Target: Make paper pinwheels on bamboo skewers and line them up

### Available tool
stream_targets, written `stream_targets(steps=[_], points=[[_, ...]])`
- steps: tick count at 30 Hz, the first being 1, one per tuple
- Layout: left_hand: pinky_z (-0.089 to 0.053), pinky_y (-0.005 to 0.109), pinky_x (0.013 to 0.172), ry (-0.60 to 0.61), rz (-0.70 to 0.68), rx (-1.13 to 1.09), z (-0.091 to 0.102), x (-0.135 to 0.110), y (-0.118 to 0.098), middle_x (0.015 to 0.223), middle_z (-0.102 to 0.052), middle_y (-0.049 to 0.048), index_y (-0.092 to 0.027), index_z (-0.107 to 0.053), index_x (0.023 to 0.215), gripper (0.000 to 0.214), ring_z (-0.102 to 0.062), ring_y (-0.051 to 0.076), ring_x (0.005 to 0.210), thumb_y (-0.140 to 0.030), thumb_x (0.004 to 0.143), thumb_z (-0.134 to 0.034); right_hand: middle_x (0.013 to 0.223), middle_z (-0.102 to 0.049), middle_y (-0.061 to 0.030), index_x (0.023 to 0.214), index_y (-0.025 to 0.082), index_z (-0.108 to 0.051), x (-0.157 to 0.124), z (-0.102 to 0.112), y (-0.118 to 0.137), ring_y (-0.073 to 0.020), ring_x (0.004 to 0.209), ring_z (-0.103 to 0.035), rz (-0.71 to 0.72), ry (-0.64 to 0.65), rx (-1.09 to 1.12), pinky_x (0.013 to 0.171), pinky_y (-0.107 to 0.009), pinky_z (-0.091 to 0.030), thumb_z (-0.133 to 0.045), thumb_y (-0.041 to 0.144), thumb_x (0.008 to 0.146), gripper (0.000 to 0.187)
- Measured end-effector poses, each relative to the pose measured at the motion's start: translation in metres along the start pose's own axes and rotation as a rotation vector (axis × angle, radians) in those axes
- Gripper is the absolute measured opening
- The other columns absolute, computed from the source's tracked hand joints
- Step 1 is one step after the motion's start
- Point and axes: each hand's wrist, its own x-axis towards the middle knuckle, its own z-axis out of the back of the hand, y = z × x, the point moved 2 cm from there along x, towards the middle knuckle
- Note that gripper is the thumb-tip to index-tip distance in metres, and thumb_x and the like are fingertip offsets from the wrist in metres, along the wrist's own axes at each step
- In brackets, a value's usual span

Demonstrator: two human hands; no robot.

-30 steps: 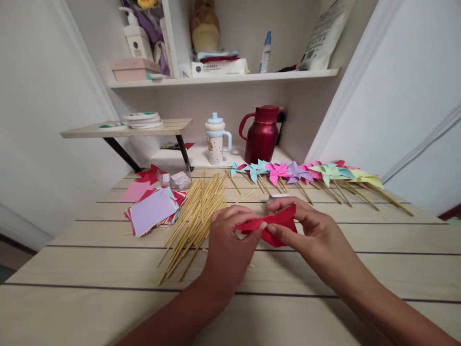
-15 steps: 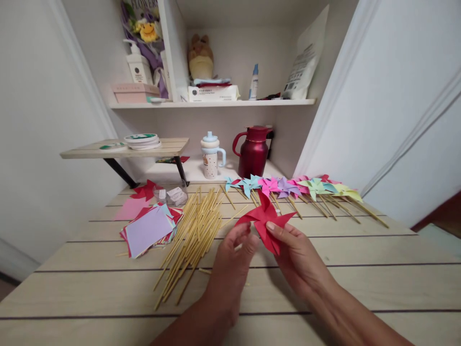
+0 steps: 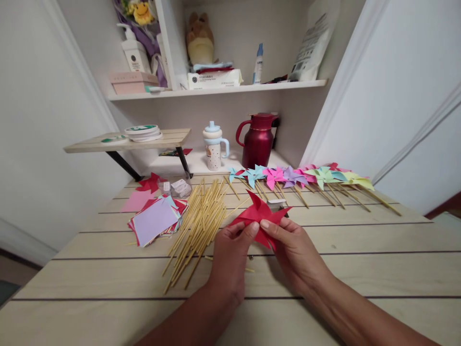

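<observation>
Both my hands hold a red paper pinwheel point(image 3: 258, 213) a little above the wooden table point(image 3: 324, 269), its folded points fanned out. My left hand point(image 3: 230, 259) pinches its lower left edge with thumb and fingers. My right hand point(image 3: 293, 250) presses its thumb on the pinwheel's centre, fingers curled behind the paper. A loose pile of wooden sticks point(image 3: 198, 221) lies just left of my hands. A stack of coloured paper squares point(image 3: 155, 218) sits further left. A row of finished pinwheels on sticks point(image 3: 306, 180) lies beyond my hands to the right.
A small roll of tape point(image 3: 275, 203) lies just behind the red pinwheel. At the back stand a red jug point(image 3: 258, 140) and a sippy cup point(image 3: 213, 145). A small raised shelf point(image 3: 126, 141) holds round discs. The wall shelf above carries bottles and boxes.
The red paper went from folded flat between my hands to an open pinwheel shape held up. My left hand let go briefly, then pinched its edge again.
</observation>
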Motion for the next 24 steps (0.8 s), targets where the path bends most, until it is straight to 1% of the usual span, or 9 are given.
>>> stream_targets(steps=[2,4,8,10,14,19,22,24], points=[[-0.05,0.029,0.076,-0.015,0.012,0.008,0.0004,0.0005,0.0011,0.074,-0.075,0.0043,-0.015,-0.077,0.077,0.023,-0.067,0.016,0.071,-0.034,0.065,-0.085,0.079,-0.079,-0.0039,0.083,0.019,-0.078,-0.0006,-0.0003,0.0002,-0.0186,0.074,-0.071,0.002,0.008,0.0,0.082,-0.033,-0.055,-0.087,0.027,0.067,0.02],[-0.05,0.031,0.078,0.014,0.03,0.004,-0.0004,0.0011,0.0016,0.075,-0.076,0.0049,-0.015,-0.078,0.08,0.026,-0.068,0.018,0.073,-0.036,0.066,-0.085,0.08,-0.08,-0.0038,0.083,0.019,-0.078,-0.0005,-0.0004,-0.0001,-0.0181,0.074,-0.071,0.004,0.002,0.004,0.082,-0.032,-0.054,-0.087,0.027,0.067,0.02],[-0.051,0.035,0.089,0.065,-0.017,-0.02,-0.0029,0.002,-0.0002,0.082,-0.077,0.0059,-0.017,-0.079,0.089,0.029,-0.07,0.021,0.086,-0.035,0.067,-0.084,0.079,-0.08,-0.0035,0.082,0.019,-0.078,0.0003,-0.0002,-0.0016,-0.0173,0.074,-0.071,0.0,-0.015,0.023,0.082,-0.03,-0.054,-0.087,0.025,0.065,0.02],[-0.051,0.036,0.091,0.056,-0.038,-0.036,-0.0031,0.0023,-0.0008,0.086,-0.078,0.0066,-0.017,-0.078,0.092,0.03,-0.071,0.022,0.09,-0.034,0.068,-0.083,0.081,-0.08,-0.0038,0.083,0.019,-0.078,0.0004,0.0002,-0.0028,-0.0181,0.075,-0.072,-0.003,-0.012,0.018,0.082,-0.031,-0.055,-0.087,0.025,0.066,0.02],[-0.052,0.035,0.088,0.007,-0.065,-0.019,-0.0015,0.0018,-0.001,0.089,-0.078,0.0065,-0.016,-0.078,0.09,0.026,-0.071,0.022,0.087,-0.031,0.068,-0.082,0.084,-0.08,-0.003,0.085,0.021,-0.079,-0.0002,0.0017,-0.005,-0.0186,0.078,-0.072,0.005,0.002,-0.013,0.084,-0.032,-0.055,-0.087,0.027,0.066,0.021],[-0.052,0.03,0.079,-0.022,-0.163,0.127,0.0014,0.0004,-0.0017,0.086,-0.076,0.0045,-0.018,-0.076,0.084,0.018,-0.067,0.018,0.08,-0.032,0.073,-0.078,0.083,-0.08,-0.002,0.084,0.023,-0.079,-0.0021,0.0016,-0.0053,-0.018,0.079,-0.072,0.027,0.015,-0.012,0.087,-0.032,-0.054,-0.087,0.029,0.068,0.019],[-0.052,0.031,0.08,-0.053,-0.209,0.185,0.0029,0.0008,-0.0019,0.087,-0.076,0.0052,-0.018,-0.076,0.086,0.019,-0.067,0.018,0.081,-0.032,0.073,-0.078,0.085,-0.08,-0.0024,0.086,0.023,-0.079,-0.003,0.0024,-0.0068,-0.0186,0.081,-0.071,0.029,0.013,-0.025,0.088,-0.033,-0.054,-0.087,0.03,0.068,0.021],[-0.053,0.031,0.08,-0.083,-0.231,0.22,0.0031,0.001,-0.0023,0.089,-0.075,0.0055,-0.018,-0.075,0.086,0.02,-0.068,0.019,0.083,-0.032,0.072,-0.078,0.089,-0.08,-0.0031,0.086,0.023,-0.078,-0.0031,0.0046,-0.0082,-0.0195,0.083,-0.071,0.029,-0.02,-0.061,0.087,-0.034,-0.054,-0.088,0.032,0.066,0.023]])
